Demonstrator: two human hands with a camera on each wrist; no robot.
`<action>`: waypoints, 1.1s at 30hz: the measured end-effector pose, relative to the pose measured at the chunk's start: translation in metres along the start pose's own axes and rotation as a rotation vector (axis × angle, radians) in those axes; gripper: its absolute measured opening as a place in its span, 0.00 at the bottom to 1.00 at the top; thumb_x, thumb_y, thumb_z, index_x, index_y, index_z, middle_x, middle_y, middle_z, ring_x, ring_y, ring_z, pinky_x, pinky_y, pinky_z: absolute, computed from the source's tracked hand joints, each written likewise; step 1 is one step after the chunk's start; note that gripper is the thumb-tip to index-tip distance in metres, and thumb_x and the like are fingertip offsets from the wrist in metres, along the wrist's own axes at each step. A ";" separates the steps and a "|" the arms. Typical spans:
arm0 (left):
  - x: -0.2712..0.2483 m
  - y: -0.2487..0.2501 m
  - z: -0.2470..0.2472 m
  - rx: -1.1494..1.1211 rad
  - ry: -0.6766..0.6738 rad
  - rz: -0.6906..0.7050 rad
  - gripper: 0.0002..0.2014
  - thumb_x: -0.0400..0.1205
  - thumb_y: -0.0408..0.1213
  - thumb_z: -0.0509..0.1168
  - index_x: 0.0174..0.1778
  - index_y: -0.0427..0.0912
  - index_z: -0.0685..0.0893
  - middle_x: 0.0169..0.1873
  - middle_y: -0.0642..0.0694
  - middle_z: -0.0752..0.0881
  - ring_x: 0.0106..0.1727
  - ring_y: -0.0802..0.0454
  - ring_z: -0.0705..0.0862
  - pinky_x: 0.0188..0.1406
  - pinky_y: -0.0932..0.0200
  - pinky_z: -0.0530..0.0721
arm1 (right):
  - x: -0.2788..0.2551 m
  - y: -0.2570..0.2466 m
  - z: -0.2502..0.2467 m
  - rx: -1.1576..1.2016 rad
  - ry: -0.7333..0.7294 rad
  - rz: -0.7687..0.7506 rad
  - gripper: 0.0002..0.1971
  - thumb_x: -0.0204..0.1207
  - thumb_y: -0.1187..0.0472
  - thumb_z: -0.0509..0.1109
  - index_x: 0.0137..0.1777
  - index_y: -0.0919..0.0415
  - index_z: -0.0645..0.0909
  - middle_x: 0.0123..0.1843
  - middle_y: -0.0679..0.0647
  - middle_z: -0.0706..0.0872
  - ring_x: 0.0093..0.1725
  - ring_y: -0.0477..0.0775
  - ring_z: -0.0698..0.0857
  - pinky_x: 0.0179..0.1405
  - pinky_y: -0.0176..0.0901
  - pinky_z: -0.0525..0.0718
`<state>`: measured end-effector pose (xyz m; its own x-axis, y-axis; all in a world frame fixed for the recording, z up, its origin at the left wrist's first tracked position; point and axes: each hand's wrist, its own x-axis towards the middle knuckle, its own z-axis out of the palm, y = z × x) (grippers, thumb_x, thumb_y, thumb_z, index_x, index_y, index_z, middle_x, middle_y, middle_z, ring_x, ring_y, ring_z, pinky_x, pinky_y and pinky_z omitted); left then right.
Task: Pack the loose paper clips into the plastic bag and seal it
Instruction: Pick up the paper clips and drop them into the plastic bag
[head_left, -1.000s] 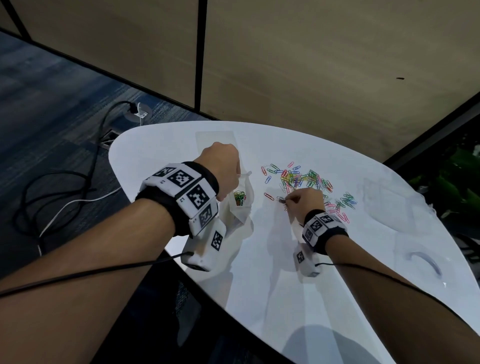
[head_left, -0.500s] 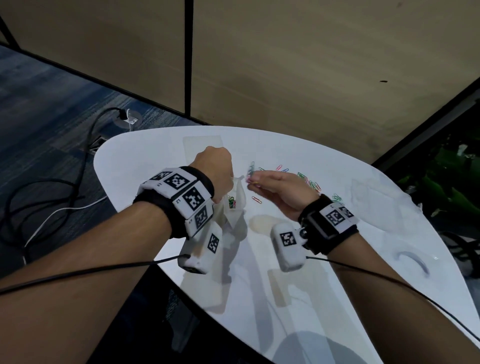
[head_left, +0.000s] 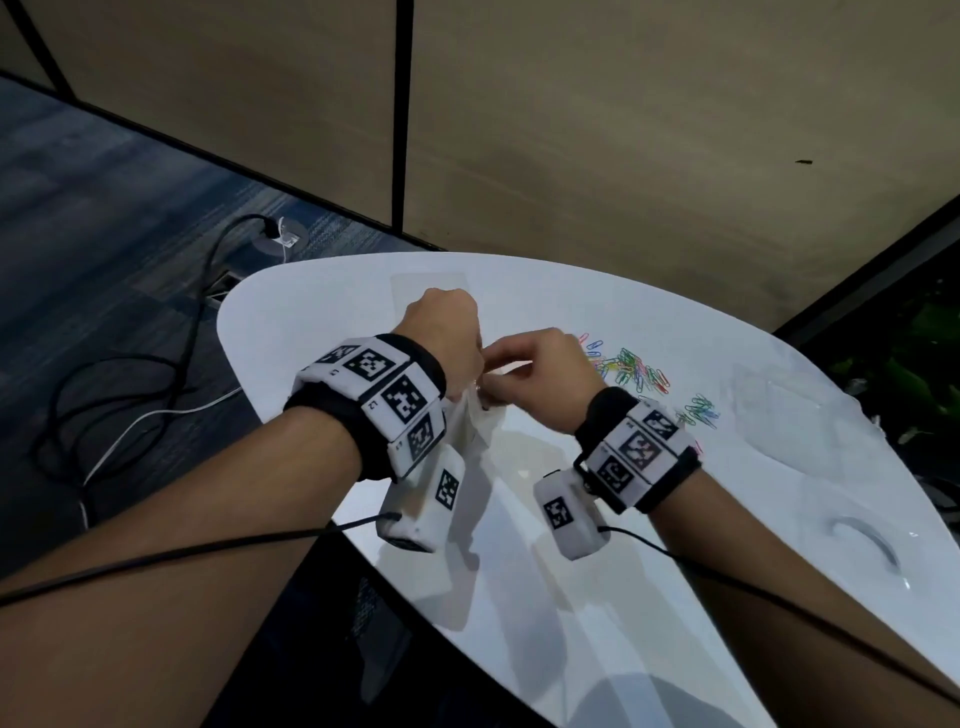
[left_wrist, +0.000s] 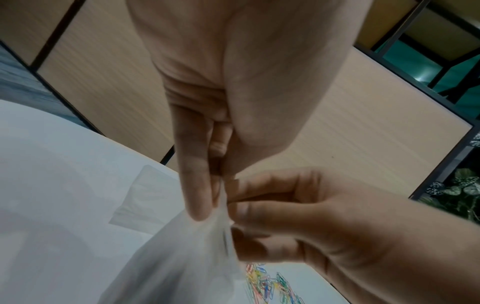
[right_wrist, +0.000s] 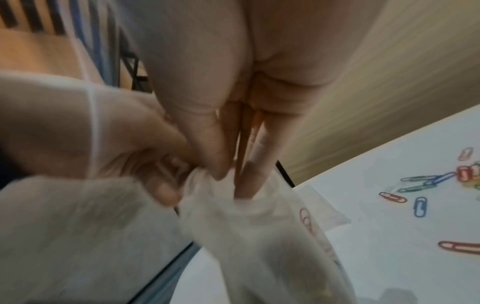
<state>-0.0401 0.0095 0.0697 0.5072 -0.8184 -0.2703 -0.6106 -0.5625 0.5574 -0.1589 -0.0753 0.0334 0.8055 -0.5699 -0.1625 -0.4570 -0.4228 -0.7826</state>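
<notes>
Both hands meet at the plastic bag (head_left: 475, 415) mouth, held above the white desk (head_left: 623, 597). Left hand (head_left: 447, 338) pinches the bag's top edge; right hand (head_left: 545, 369) pinches it too, fingertips (right_wrist: 244, 185) in the opening. Loose paper clips (head_left: 636, 366) lie on desk, just right of hands.

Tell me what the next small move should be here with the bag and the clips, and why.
Probably let the right hand release into the thin translucent plastic bag whatever it carried, then reach back to the pile. The left hand pinches the bag's mouth and the right hand's fingertips are at the opening, while many coloured paper clips lie loose on the white table, so sealing looks premature.
</notes>
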 end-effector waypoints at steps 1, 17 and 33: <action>0.000 -0.003 -0.001 0.003 0.007 0.000 0.09 0.80 0.28 0.67 0.54 0.37 0.90 0.45 0.36 0.92 0.47 0.38 0.93 0.52 0.46 0.93 | 0.004 0.004 -0.003 0.121 0.001 -0.001 0.09 0.74 0.71 0.72 0.51 0.63 0.90 0.47 0.56 0.93 0.43 0.52 0.92 0.49 0.43 0.90; 0.004 -0.013 -0.006 0.019 -0.007 -0.011 0.12 0.82 0.26 0.64 0.59 0.34 0.86 0.50 0.35 0.90 0.50 0.37 0.92 0.53 0.45 0.92 | 0.074 0.128 0.014 -0.945 -0.191 0.111 0.30 0.87 0.48 0.45 0.86 0.58 0.46 0.88 0.58 0.46 0.86 0.61 0.52 0.84 0.60 0.55; 0.002 0.005 0.002 0.059 -0.048 0.019 0.13 0.81 0.25 0.63 0.59 0.32 0.87 0.49 0.34 0.91 0.49 0.37 0.92 0.53 0.45 0.92 | 0.036 0.150 -0.040 -0.769 0.162 0.182 0.11 0.78 0.69 0.64 0.44 0.63 0.90 0.44 0.58 0.89 0.45 0.59 0.87 0.45 0.40 0.82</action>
<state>-0.0431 0.0045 0.0702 0.4660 -0.8330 -0.2981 -0.6558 -0.5514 0.5157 -0.2135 -0.1874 -0.0658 0.6557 -0.7466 -0.1124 -0.7550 -0.6465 -0.1098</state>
